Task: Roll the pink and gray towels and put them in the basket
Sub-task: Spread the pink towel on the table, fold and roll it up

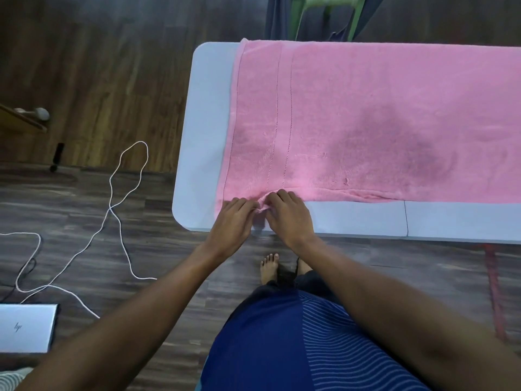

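A pink towel [366, 114] lies spread flat over a pale blue-grey table [203, 131], reaching past the right edge of the view. My left hand [235, 218] and my right hand [287, 213] are side by side at the towel's near left corner. Both pinch the hem there with curled fingers, and the cloth bunches up a little between them. No gray towel and no basket are in view.
The table's near edge [366, 232] runs just in front of my bare feet [269, 266]. A white cable [118, 193] loops over the wooden floor at left, near a closed laptop [26, 327]. A green chair [327, 12] with dark cloth stands behind the table.
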Demonstrator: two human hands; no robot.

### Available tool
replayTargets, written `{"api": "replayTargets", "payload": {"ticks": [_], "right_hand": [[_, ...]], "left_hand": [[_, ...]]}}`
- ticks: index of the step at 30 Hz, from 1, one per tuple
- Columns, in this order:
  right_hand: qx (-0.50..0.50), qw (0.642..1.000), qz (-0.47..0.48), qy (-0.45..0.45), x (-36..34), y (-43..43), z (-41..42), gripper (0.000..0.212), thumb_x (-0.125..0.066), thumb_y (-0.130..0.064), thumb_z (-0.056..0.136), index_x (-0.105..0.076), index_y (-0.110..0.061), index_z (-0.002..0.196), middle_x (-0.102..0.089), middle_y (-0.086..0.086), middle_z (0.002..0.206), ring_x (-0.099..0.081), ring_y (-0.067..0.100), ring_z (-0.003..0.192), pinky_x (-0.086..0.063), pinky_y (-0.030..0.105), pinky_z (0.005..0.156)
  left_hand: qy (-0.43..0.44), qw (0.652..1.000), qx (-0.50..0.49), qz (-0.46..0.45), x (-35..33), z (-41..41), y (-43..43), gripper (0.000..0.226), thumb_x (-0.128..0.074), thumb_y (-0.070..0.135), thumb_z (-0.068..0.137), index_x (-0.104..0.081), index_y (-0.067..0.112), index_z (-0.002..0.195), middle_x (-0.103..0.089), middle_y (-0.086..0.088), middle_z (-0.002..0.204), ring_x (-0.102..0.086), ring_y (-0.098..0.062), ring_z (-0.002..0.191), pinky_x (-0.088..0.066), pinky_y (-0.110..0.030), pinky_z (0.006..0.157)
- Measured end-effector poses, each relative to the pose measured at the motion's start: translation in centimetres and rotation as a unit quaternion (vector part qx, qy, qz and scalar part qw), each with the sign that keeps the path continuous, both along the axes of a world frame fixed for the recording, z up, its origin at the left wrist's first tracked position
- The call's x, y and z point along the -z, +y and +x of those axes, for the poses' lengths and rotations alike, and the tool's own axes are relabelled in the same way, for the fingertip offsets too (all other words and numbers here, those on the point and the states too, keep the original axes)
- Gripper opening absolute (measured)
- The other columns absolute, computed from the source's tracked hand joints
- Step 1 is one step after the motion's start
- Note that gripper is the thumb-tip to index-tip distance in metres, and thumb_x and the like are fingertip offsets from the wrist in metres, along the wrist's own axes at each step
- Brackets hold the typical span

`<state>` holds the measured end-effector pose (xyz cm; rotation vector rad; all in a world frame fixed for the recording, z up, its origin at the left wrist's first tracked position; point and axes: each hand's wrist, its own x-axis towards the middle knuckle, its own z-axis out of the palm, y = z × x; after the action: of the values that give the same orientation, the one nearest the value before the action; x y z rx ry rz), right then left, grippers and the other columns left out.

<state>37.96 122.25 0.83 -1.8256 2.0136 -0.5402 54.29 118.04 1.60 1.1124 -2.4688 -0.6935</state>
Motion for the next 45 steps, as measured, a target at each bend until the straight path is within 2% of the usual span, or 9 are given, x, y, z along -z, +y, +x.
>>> {"api": "replayTargets", "payload": {"ticks": [12, 15, 18, 24, 30, 33, 37, 41, 45], "right_hand": [[0.032, 0.994, 0.001, 0.108, 1.3, 3.9, -4.3, 0.018, -0.056, -0.023, 0.081, -0.072, -0.019, 0.089, -0.072, -0.003, 0.088, -0.058, 0.025, 0.089, -0.034, 0.037, 0.082], [0.017, 0.994, -0.047, 0.098, 1.3, 5.1, -4.4, 0.023, -0.053, -0.029, 0.086, -0.074, -0.02, 0.087, -0.072, -0.006, 0.085, -0.06, 0.022, 0.086, -0.031, 0.035, 0.083], [0.012, 0.996, -0.044, 0.072, 1.0, 5.5, -4.2, 0.03, -0.047, -0.034, 0.089, -0.074, -0.021, 0.089, -0.073, -0.007, 0.086, -0.06, 0.02, 0.085, -0.029, 0.034, 0.081], [-0.004, 0.998, 0.019, 0.065, 0.8, 6.7, -6.5, 0.01, -0.067, -0.032, 0.082, -0.068, -0.024, 0.088, -0.07, -0.006, 0.09, -0.064, 0.02, 0.088, -0.025, 0.036, 0.08], [0.06, 0.989, 0.06, 0.124, 1.7, 8.5, -12.3, 0.008, -0.073, -0.021, 0.081, -0.071, -0.021, 0.089, -0.071, -0.001, 0.089, -0.066, 0.025, 0.087, -0.025, 0.038, 0.084], [0.08, 0.988, 0.053, 0.12, 1.8, 9.1, -14.1, 0.009, -0.071, -0.019, 0.084, -0.073, -0.021, 0.092, -0.071, 0.0, 0.089, -0.066, 0.026, 0.087, -0.025, 0.037, 0.087], [0.018, 0.996, 0.009, 0.083, 1.5, 9.5, -14.1, 0.012, -0.066, -0.024, 0.082, -0.073, -0.022, 0.091, -0.071, -0.003, 0.088, -0.065, 0.024, 0.082, -0.026, 0.035, 0.084], [-0.01, 0.999, -0.003, 0.05, 1.0, 10.7, -15.7, 0.01, -0.068, -0.024, 0.083, -0.071, -0.022, 0.092, -0.071, -0.005, 0.092, -0.065, 0.021, 0.085, -0.026, 0.033, 0.082], [-0.023, 0.996, 0.028, 0.082, 1.2, 12.6, -20.7, 0.015, -0.064, -0.034, 0.086, -0.071, -0.021, 0.092, -0.071, -0.004, 0.094, -0.064, 0.022, 0.091, -0.025, 0.035, 0.086]], "left_hand": [[-0.01, 1.0, 0.016, -0.017, 0.7, 0.9, 0.9, 0.012, -0.058, 0.002, 0.093, -0.061, 0.006, 0.104, -0.063, -0.008, 0.095, -0.049, -0.019, 0.085, -0.041, -0.033, 0.075], [-0.063, 0.997, 0.019, -0.026, 1.4, 0.6, 1.5, 0.014, -0.06, 0.012, 0.091, -0.06, 0.011, 0.104, -0.062, -0.006, 0.103, -0.053, -0.024, 0.094, -0.041, -0.038, 0.081], [-0.113, 0.99, 0.083, -0.007, 1.8, -1.5, 3.0, 0.037, -0.067, 0.03, 0.085, -0.057, 0.015, 0.117, -0.06, -0.004, 0.116, -0.052, -0.023, 0.108, -0.041, -0.039, 0.089], [-0.038, 0.997, 0.052, 0.045, 1.9, -4.5, 3.5, 0.011, -0.064, 0.007, 0.089, -0.065, 0.01, 0.1, -0.067, -0.004, 0.093, -0.058, -0.021, 0.082, -0.041, -0.031, 0.07], [-0.066, 0.996, 0.064, 0.021, 1.8, -3.9, 3.4, 0.007, -0.064, 0.007, 0.09, -0.066, 0.008, 0.096, -0.066, -0.007, 0.087, -0.057, -0.024, 0.077, -0.046, -0.033, 0.063], [-0.102, 0.995, 0.017, -0.01, 2.1, -4.3, 4.1, 0.014, -0.069, 0.004, 0.084, -0.067, 0.009, 0.098, -0.067, -0.008, 0.093, -0.059, -0.03, 0.083, -0.044, -0.036, 0.071], [-0.114, 0.993, 0.038, -0.016, 1.5, -9.1, 6.5, 0.046, -0.074, 0.026, 0.082, -0.057, 0.017, 0.124, -0.061, -0.004, 0.121, -0.053, -0.025, 0.111, -0.04, -0.043, 0.093], [-0.057, 0.997, 0.042, 0.012, 1.0, -15.0, 8.7, 0.015, -0.065, 0.01, 0.088, -0.066, 0.013, 0.103, -0.066, -0.002, 0.092, -0.06, -0.023, 0.083, -0.038, -0.033, 0.072], [-0.062, 0.998, 0.025, 0.013, 1.2, -15.4, 9.0, 0.009, -0.065, 0.004, 0.088, -0.067, 0.008, 0.095, -0.066, -0.006, 0.085, -0.059, -0.025, 0.075, -0.04, -0.031, 0.068]]}}
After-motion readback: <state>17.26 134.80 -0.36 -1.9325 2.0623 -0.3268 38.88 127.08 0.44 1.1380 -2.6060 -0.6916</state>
